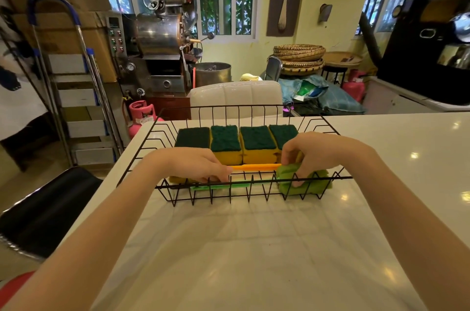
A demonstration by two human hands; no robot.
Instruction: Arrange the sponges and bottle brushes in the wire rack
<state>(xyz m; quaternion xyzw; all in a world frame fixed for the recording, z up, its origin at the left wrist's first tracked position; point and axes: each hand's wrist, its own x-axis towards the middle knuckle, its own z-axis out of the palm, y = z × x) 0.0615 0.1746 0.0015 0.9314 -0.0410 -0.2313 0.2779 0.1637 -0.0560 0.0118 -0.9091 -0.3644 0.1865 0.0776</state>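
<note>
A black wire rack (230, 107) stands on the white counter. Several yellow sponges with dark green scouring tops (256, 144) lie side by side along its back. In front of them lie an orange bottle brush handle (254, 167) and a green bottle brush handle (218, 186). My right hand (318, 155) grips the green sponge head (302, 182) at the rack's front right corner. My left hand (195, 164) rests at the front left, fingers closed on the orange handle's end, over a yellow sponge head (176, 179).
The white counter (254, 247) stretches toward me and to the right. A black stool seat (43, 211) stands at the left, a white chair back (236, 98) behind the rack. A stepladder (76, 97), a pink gas cylinder (140, 113) and a roasting machine (162, 38) fill the background.
</note>
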